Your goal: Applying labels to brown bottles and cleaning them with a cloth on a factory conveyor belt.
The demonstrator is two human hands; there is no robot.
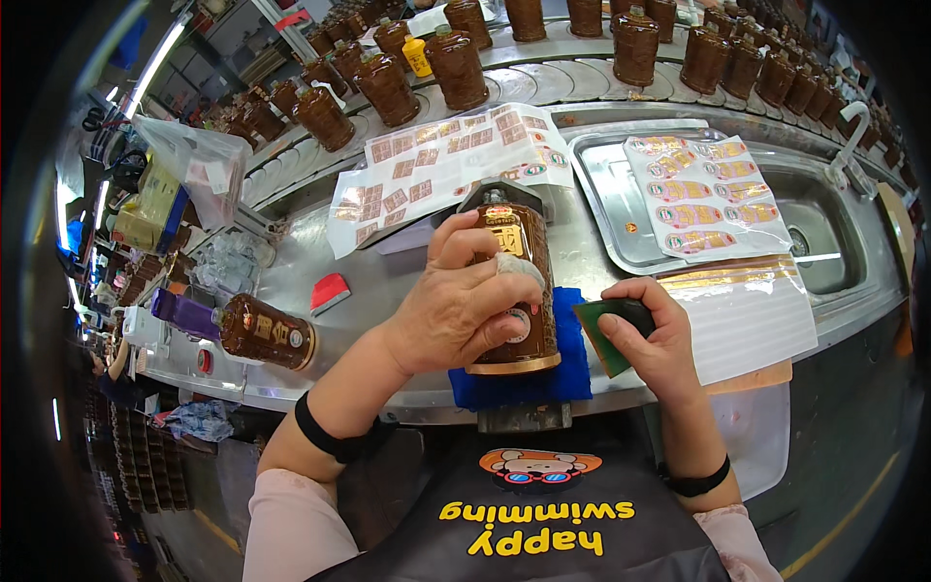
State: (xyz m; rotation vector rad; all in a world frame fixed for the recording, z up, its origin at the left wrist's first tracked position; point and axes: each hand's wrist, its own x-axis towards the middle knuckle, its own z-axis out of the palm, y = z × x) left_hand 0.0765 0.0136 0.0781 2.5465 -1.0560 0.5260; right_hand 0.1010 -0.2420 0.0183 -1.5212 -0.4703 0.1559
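A brown glass bottle [536,242] with gold characters and a gold ring round its base rests over a blue cloth [576,335], neck pointing away from me. My left hand [451,296] lies across its front, fingers curled round a small whitish wad of cloth [519,274] against the glass. Part of the label is hidden behind those fingers. To the right of the bottle, my right hand [652,335] pinches a flat green scraper [613,339] between thumb and fingers. The scraper is apart from the bottle.
Sticker sheets [398,179] lie behind the bottle; another label sheet [700,199] covers part of a metal tray [613,228]. A sink [824,233] is at right. On the left are another bottle [267,332] and a red block [330,292]. Bottles line the conveyor [553,82].
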